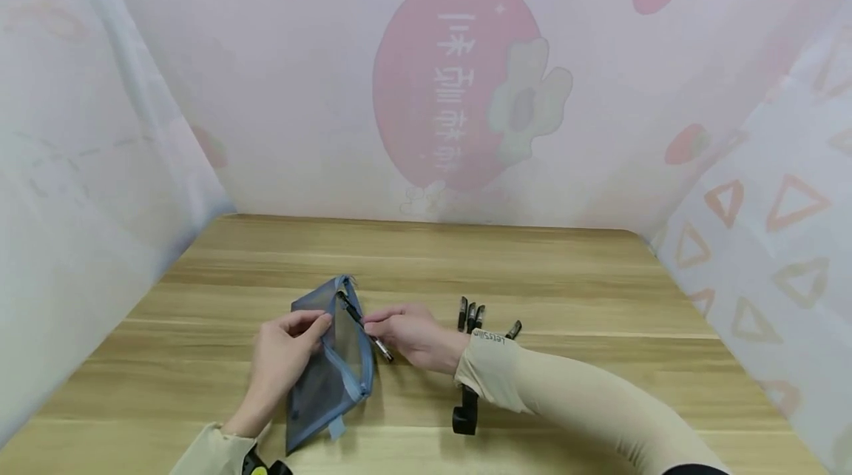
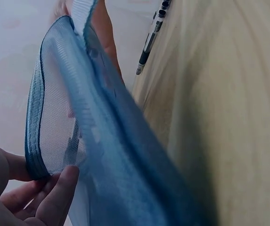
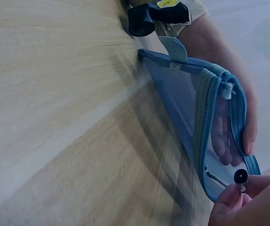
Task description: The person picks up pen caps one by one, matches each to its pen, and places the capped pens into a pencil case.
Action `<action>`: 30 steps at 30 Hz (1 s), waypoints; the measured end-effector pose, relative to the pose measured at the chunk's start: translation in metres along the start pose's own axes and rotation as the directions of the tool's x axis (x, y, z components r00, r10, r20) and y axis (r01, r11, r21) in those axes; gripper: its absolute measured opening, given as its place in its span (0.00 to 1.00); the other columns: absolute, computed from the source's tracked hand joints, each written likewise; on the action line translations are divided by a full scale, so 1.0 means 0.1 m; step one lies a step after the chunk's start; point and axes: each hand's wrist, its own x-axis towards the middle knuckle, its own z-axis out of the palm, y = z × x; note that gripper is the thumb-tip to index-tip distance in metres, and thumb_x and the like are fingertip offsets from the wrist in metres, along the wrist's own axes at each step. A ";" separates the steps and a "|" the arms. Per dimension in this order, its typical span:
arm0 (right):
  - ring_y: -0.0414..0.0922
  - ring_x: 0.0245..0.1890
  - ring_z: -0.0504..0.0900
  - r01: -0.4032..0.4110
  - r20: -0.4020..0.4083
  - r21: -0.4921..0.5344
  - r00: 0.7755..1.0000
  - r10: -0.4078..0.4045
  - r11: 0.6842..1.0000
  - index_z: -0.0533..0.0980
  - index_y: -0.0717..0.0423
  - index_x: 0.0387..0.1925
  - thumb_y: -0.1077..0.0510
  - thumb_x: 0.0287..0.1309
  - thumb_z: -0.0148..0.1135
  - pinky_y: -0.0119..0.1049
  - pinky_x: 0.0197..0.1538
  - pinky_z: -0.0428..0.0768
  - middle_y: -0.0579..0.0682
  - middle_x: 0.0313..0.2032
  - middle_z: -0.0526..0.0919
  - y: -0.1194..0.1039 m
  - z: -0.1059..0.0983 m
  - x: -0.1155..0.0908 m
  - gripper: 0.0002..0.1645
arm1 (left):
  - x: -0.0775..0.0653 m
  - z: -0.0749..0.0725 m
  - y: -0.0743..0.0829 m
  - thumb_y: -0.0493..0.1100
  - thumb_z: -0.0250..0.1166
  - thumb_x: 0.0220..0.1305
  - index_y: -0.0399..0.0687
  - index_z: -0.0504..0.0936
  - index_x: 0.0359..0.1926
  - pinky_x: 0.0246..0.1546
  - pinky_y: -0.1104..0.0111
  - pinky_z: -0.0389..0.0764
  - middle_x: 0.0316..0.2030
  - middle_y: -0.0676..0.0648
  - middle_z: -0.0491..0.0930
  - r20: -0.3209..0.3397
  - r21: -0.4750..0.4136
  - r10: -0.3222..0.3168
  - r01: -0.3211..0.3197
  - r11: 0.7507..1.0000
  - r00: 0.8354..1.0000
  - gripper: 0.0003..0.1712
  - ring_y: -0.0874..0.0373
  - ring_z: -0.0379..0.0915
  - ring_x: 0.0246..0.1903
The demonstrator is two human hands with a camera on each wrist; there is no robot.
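Note:
A blue mesh zip pouch [image 1: 313, 393] stands tilted on the table, its zipped mouth spread apart. My left hand [image 1: 282, 353] pinches the near-left edge of that mouth between thumb and fingers; the left wrist view shows its fingertips [image 2: 69, 176] at the zipper band. Between thumb and fingers, my right hand [image 1: 419, 338] pinches a black-and-clear pen [image 1: 350, 308] at the mouth. One end of the pen lies over the opening, the other points down to the right. In the right wrist view the pen's round end [image 3: 241, 176] faces the camera.
Several black-capped pens [image 1: 472, 314] lie on the wooden table [image 1: 566, 275] to the right, partly hidden by the right forearm. A black wrist-camera mount [image 1: 465, 416] hangs below the right wrist. Printed cloth [image 1: 319, 127] encloses the table's back and sides.

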 end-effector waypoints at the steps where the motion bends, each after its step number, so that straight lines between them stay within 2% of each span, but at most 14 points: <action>1: 0.43 0.39 0.82 0.000 -0.003 0.007 1.000 0.000 1.000 0.81 0.70 0.46 0.72 0.57 0.65 0.33 0.45 0.80 0.56 0.43 0.84 0.00 0.01 0.00 0.14 | 0.00 0.01 0.01 0.46 0.70 0.64 0.39 0.88 0.41 0.26 0.72 0.81 0.31 0.45 0.85 -0.004 0.001 0.001 -0.001 1.000 1.000 0.13 0.58 0.81 0.24; 8: 0.44 0.42 0.82 -0.001 -0.027 0.008 1.000 0.001 1.000 0.81 0.69 0.46 0.70 0.59 0.64 0.33 0.46 0.80 0.56 0.44 0.83 -0.03 0.06 0.00 0.13 | -0.01 0.04 0.04 0.47 0.69 0.64 0.41 0.88 0.42 0.27 0.72 0.81 0.31 0.45 0.85 -0.006 0.012 0.011 -0.011 1.000 1.000 0.13 0.56 0.81 0.25; 13: 0.42 0.37 0.82 -0.001 -0.029 0.006 1.000 0.002 1.000 0.82 0.69 0.46 0.70 0.58 0.66 0.33 0.42 0.81 0.56 0.41 0.84 -0.01 0.16 0.01 0.13 | -0.01 0.04 0.05 0.46 0.69 0.65 0.40 0.88 0.42 0.27 0.72 0.81 0.32 0.44 0.85 -0.016 0.004 0.016 -0.016 1.000 1.000 0.13 0.55 0.81 0.25; 16: 0.42 0.38 0.83 0.004 0.008 0.003 1.000 -0.004 1.000 0.81 0.70 0.46 0.71 0.56 0.67 0.35 0.45 0.82 0.55 0.40 0.85 -0.03 0.20 -0.01 0.14 | -0.02 0.05 0.05 0.45 0.69 0.65 0.40 0.88 0.41 0.26 0.72 0.81 0.33 0.43 0.85 -0.039 -0.005 0.012 -0.013 1.000 0.999 0.12 0.56 0.80 0.25; 21: 0.47 0.42 0.84 0.029 0.061 0.000 0.998 -0.029 1.000 0.79 0.73 0.47 0.75 0.56 0.65 0.38 0.48 0.81 0.62 0.42 0.85 -0.06 0.21 -0.05 0.16 | -0.02 0.05 0.07 0.45 0.69 0.65 0.40 0.88 0.40 0.24 0.73 0.80 0.33 0.44 0.85 -0.075 -0.024 0.011 -0.012 1.000 0.997 0.12 0.59 0.79 0.24; 26: 0.48 0.41 0.84 0.051 0.078 0.015 0.996 -0.052 0.999 0.78 0.75 0.47 0.75 0.55 0.65 0.39 0.49 0.82 0.66 0.44 0.83 -0.07 0.17 -0.05 0.16 | -0.02 0.04 0.07 0.46 0.70 0.64 0.40 0.88 0.40 0.23 0.74 0.78 0.30 0.44 0.85 -0.090 -0.017 0.026 -0.027 0.999 0.996 0.13 0.58 0.79 0.22; 30: 0.52 0.45 0.83 0.055 0.111 0.043 0.992 -0.060 0.998 0.77 0.76 0.49 0.73 0.56 0.64 0.40 0.51 0.81 0.67 0.46 0.82 -0.05 0.08 -0.04 0.18 | -0.02 0.04 0.08 0.47 0.70 0.64 0.41 0.88 0.40 0.23 0.74 0.78 0.29 0.45 0.84 -0.094 -0.018 0.035 -0.037 0.999 0.995 0.13 0.58 0.78 0.22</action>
